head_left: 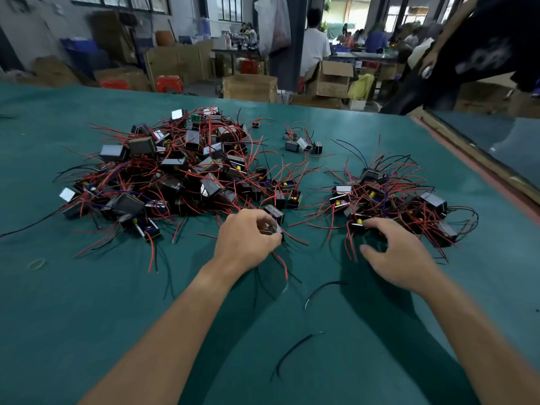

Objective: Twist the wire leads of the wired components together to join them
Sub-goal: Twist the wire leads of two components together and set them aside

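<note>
On the green table (pixel 87 317) it's a sea of red and black leads, and both hands are out at the near edge of it. Left hand (pixel 248 238) is curled tight round one small black component (pixel 273 228), its red lead (pixel 282 263) trailing loose back toward the person, joined to nothing. Right hand (pixel 400 255) is spread, thumb well apart, fingertips touching a yellow-tipped component (pixel 358 225) on the near edge of the smaller pile (pixel 388 200), with nothing pinched. No twist is under way: the two pieces lie apart and no leads are crossed between the hands. The big heap (pixel 175 176) on the left looks like most of the work. My guess is that the smaller pile and the few pieces at the back (pixel 302 144) are sorted or finished stock, though I can't tell from this tangle which leads are joined. A couple of stray black wires (pixel 324 287) lie near the forearms.
</note>
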Demonstrator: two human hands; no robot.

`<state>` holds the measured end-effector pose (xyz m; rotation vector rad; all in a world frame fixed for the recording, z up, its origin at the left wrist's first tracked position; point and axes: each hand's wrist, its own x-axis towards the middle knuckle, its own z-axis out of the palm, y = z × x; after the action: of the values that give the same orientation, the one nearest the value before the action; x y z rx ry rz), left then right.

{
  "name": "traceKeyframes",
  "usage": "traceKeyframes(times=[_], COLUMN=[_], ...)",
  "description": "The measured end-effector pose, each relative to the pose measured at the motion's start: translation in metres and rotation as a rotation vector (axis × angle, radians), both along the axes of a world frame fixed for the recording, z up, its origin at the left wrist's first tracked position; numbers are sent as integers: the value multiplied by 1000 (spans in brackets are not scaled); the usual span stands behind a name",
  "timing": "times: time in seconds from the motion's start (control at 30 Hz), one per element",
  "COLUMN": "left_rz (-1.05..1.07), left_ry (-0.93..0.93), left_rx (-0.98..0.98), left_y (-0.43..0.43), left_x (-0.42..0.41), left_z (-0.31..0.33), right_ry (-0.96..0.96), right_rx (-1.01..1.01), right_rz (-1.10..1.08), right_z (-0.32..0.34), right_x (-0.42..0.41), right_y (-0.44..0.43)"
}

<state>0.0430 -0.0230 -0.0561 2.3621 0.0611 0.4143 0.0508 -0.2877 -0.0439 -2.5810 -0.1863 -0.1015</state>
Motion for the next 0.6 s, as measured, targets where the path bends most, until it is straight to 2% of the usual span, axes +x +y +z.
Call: traceKeyframes(times=[0.1, 0.23, 0.37, 0.43, 0.5, 0.53, 0.6], left_rz=[-24, -56, -144, -259, -345, -357, -334], left_ry=[20, 152, 235, 306, 390, 419, 448], left_rx=[18, 122, 150, 42, -124, -168, -151], left_y=[-3, -5, -8, -13, -20, -23, -28], left_x=[-2, -2, -4, -6, -9, -11, -11], left_z=[2, 3, 7, 7, 8, 8, 5], right_ry=[-17, -115, -205, -148, -5, 82, 269], right_rx=[18, 63, 203, 329, 466, 491, 421], right_rz=[20, -68, -55, 89, 290, 375, 509], right_z=[-3, -7, 2, 9, 16, 19, 22], right_x=[3, 5, -1, -8, -18, -22, -28], right_y=[-1, -1, 4, 11, 19, 21, 23])
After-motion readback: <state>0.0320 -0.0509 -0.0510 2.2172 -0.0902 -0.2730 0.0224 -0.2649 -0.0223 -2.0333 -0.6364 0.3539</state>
